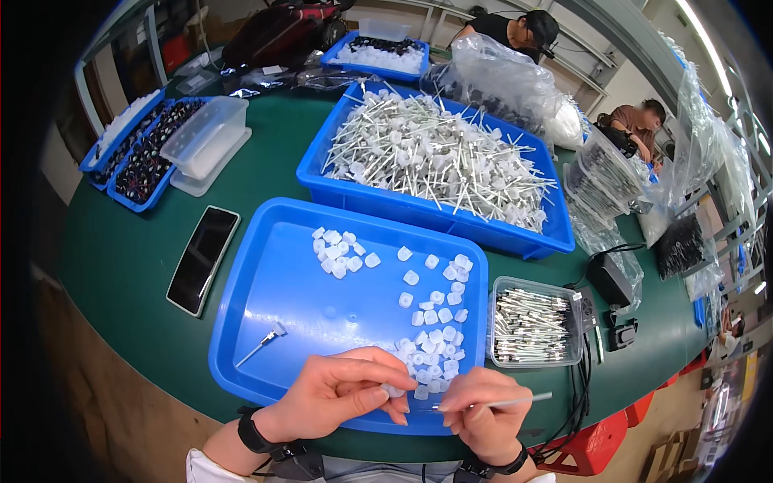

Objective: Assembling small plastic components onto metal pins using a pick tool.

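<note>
My left hand (348,388) pinches a small translucent white plastic cap (392,390) over the near edge of a shallow blue tray (266,233). Close by on the right, my right hand (488,412) grips a thin white tube (523,399) with a fine metal tip pointing left toward the cap; the two are apart. Loose white caps (435,350) lie in a cluster on the tray's right side, and a smaller group of caps (338,251) sits at its far side. One tube with a cap fitted on its end (262,344) rests at the tray's left.
A deep blue bin (322,181) heaped with capped tubes stands behind the tray. To the right are a clear box of tubes (531,326), a black adapter (609,279) and cables. A phone (203,259) lies left, near part bins (141,181). Two people sit beyond.
</note>
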### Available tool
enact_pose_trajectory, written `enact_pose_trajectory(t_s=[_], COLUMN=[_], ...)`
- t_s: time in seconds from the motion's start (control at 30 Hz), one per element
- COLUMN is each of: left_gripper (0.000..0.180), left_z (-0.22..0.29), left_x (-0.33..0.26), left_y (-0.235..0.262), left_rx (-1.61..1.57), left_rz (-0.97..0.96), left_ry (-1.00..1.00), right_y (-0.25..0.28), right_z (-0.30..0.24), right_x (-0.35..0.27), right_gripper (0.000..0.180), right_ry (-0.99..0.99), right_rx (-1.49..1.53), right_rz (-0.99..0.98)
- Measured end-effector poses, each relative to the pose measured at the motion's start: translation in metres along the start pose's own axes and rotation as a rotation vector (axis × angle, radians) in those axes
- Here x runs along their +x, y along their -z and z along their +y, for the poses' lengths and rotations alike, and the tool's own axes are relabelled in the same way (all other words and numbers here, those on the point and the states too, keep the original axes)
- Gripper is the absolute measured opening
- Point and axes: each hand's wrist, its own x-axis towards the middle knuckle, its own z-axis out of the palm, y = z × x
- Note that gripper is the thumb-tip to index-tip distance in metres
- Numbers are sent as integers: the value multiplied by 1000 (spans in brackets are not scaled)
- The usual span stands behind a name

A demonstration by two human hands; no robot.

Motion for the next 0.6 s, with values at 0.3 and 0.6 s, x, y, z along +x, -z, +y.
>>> enact_pose_trajectory(t_s=[0.3, 0.6], left_gripper=[23, 25], left_z=[-1, -7], left_x=[0, -2], left_y=[-2, 3], left_rx=[-186, -294], left_rz=[97, -2], left_ry=[117, 155], right_y=[-8, -8], right_z=[-10, -6], right_x=[-7, 1], right_gripper=[13, 10], right_ry=[165, 335], right_rx=[-361, -466], right_rz=[26, -43])
